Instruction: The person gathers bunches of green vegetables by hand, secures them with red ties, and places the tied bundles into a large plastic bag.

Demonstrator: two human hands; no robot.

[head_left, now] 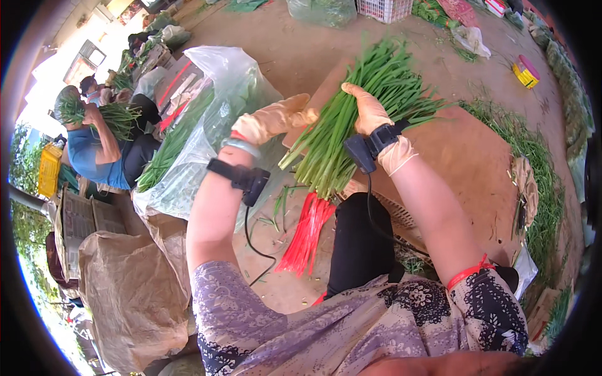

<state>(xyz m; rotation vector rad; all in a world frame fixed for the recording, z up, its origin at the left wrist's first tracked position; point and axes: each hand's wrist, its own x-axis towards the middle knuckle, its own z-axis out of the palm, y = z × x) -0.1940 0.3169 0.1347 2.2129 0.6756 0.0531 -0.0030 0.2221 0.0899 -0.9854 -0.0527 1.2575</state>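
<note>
A large bunch of long green garlic chives (335,135) hangs tilted above a board, its pale cut ends down and to the left. My right hand (371,114), in a cream glove, grips the bunch from its right side, the thumb side pressed on the leaves. To the left of the stems, my left hand (273,120), gloved too, has its fingers stretched toward them with a gap between thumb and fingers. Nothing shows in it. Beneath the bunch is the brown board (467,169). Red tie strips (306,235) hang below the cut ends.
A clear plastic bag (232,81) of greens lies left of my arm. Loose greens (545,194) pile up at the right. A seated person in blue (94,153) holds another bunch. Brown sacking (132,294) is at lower left. Cables run from both wrist devices.
</note>
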